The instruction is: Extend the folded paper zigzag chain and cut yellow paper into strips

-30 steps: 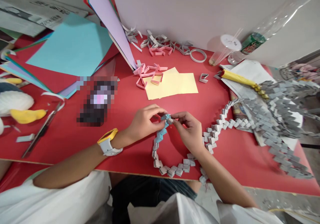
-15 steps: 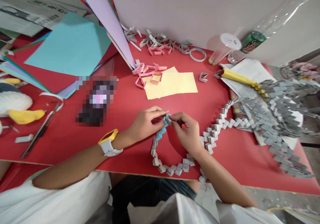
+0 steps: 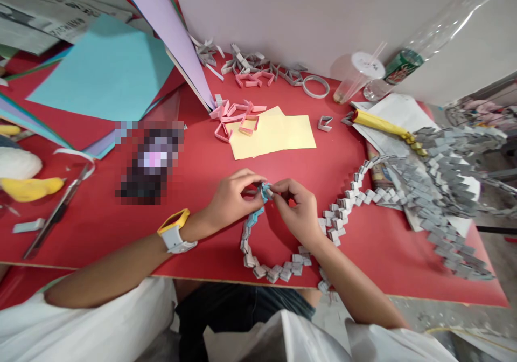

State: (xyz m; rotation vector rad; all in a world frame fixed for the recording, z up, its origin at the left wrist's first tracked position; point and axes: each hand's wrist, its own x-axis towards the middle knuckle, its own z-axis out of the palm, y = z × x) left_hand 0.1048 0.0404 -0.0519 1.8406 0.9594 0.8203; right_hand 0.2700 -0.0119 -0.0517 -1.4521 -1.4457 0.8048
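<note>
Both hands meet at the blue end of a folded-paper chain (image 3: 273,273), whose grey zigzag links curve along the table's front edge. My left hand (image 3: 237,197) is closed, pinching the blue links (image 3: 253,217) between thumb and fingers. From the other side, my right hand (image 3: 298,208) is closed on the tip of the same blue end; its thumb and forefinger press there. The fingers partly hide that tip. Beyond the hands lie yellow paper sheets (image 3: 283,136) with pink folded strips (image 3: 238,111) on and beside them.
More grey chain (image 3: 440,189) is heaped at the right over white paper. Behind stand a plastic cup (image 3: 359,76) and a bottle (image 3: 404,65), near a tape roll (image 3: 315,86). At left are a blurred-out dark object (image 3: 151,160), a cutter knife (image 3: 58,211) and blue paper (image 3: 105,71).
The whole view has shifted slightly, so things appear a little further left. Both hands stay at the blue end of the chain, with only small finger movement.
</note>
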